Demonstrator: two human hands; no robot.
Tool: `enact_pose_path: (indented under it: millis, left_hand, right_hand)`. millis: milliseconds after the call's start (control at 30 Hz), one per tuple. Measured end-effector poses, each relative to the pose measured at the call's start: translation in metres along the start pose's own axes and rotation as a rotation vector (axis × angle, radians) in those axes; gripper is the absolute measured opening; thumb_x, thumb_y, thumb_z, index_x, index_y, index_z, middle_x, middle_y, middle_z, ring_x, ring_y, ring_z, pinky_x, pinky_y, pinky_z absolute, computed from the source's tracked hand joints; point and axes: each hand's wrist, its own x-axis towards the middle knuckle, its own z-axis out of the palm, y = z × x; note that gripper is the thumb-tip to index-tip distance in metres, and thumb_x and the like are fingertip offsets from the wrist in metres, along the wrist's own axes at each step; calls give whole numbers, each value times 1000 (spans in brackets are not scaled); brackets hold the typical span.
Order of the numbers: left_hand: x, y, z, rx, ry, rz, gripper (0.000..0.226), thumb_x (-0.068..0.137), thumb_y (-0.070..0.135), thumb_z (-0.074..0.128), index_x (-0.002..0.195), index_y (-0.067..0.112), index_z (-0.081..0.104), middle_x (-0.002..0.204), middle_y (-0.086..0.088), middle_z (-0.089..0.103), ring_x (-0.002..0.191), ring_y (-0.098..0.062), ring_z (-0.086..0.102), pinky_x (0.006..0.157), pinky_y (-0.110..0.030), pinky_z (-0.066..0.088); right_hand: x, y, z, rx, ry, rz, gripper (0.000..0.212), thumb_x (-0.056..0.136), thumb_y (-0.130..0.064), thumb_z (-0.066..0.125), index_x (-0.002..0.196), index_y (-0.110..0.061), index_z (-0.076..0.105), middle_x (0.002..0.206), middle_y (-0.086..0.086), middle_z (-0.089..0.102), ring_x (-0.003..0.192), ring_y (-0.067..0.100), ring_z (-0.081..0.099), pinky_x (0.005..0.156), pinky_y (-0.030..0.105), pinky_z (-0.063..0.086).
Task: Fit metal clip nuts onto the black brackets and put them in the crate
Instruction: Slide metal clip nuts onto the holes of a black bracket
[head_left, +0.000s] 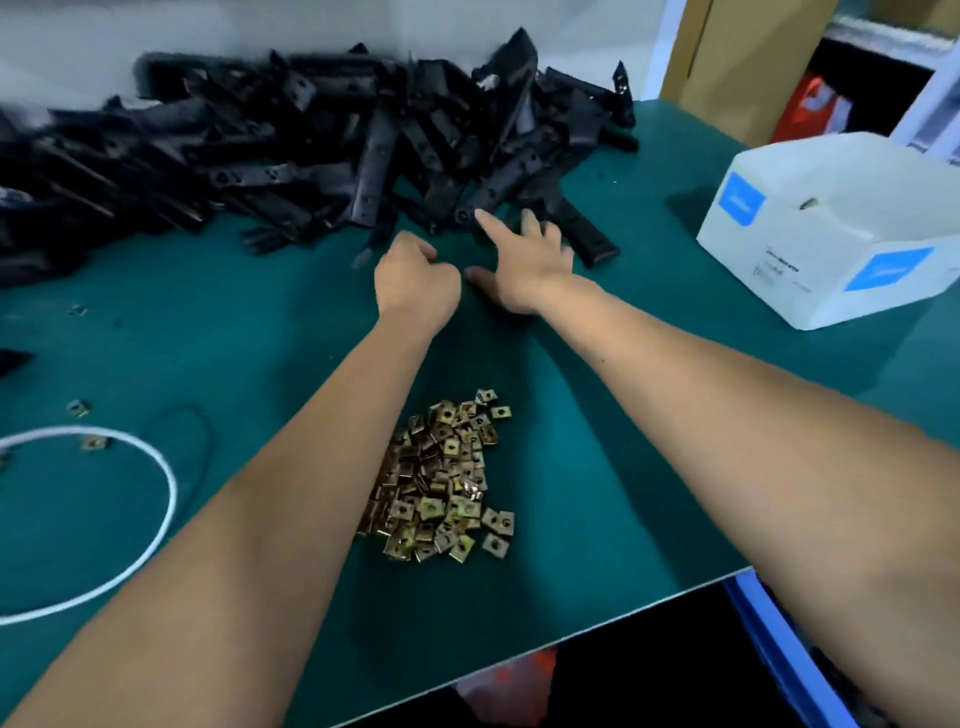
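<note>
Near the left edge of the green table (597, 457) lies a white ring (169, 488) of cord or tubing, with a few stray clip nuts (78, 408) scattered on and beside it. Along the back edge, from the far left corner to past the middle, sprawls the heap of black brackets (322, 145), tumbled over one another at all angles.

Your left hand (413, 283) is just in front of that heap, near the middle of the table, its fingers curled tight into the palm; whether they pinch anything you cannot tell from here. Just beside it, your right hand (524, 260) is stretched flat with fingers spread, the forefinger reaching to the nearest brackets at the heap's front edge and the other fingertips on or just over one lying there.

Between your two forearms, towards the front edge, sits the pile of brass-coloured clip nuts (447, 483), partly under your left forearm.

At the right edge stands a white box (810, 260) with blue labels, its top open. Below the front right corner shows a blue crate (769, 639) rim.
</note>
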Motion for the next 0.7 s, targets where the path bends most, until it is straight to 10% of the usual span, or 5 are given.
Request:
enact_pose_path:
  millis: [133,300,433,600,700]
  left_hand:
    - [10,-7,-2,-285,12,-109,22,91,9,53,113,9,57,103,-4,60,97,-29,67,86,-41,60]
    - [13,-7,-15,-790,26,-310,7,98,20,53,95,13,54,112,-20,64,90,-32,74,68,-45,65]
    - [12,-13,-31,-918,-61,-383,33,102,28,57,129,11,47,117,-21,63,89,-35,75,65,-42,64]
    - [-10,-34,-64,-1020,-336,-324,55,100,49,59,130,3,57,108,-18,76,96,-29,76,70,-36,62]
    - [-21,-53,-79,-866,-367,-181,26,97,22,68,118,7,64,104,-10,77,94,-21,75,76,-31,61]
  right_hand:
    - [5,-10,3,92,112,-44,32,95,-51,67,123,-37,62,145,6,42,137,32,36,114,47,33]
    - [-8,-11,13,371,214,-184,19,87,-27,80,83,-24,62,94,-3,65,98,23,62,90,38,51]
    - [-19,-6,19,677,365,-283,25,82,-15,79,72,-19,57,75,-7,59,75,12,56,71,29,45]
    - [-40,-8,24,1068,137,-414,20,85,-8,73,91,-20,58,91,6,72,87,13,63,86,34,51]
    - [-52,-13,28,979,71,-501,28,88,-16,74,112,-21,60,99,-3,78,97,11,69,92,33,52]
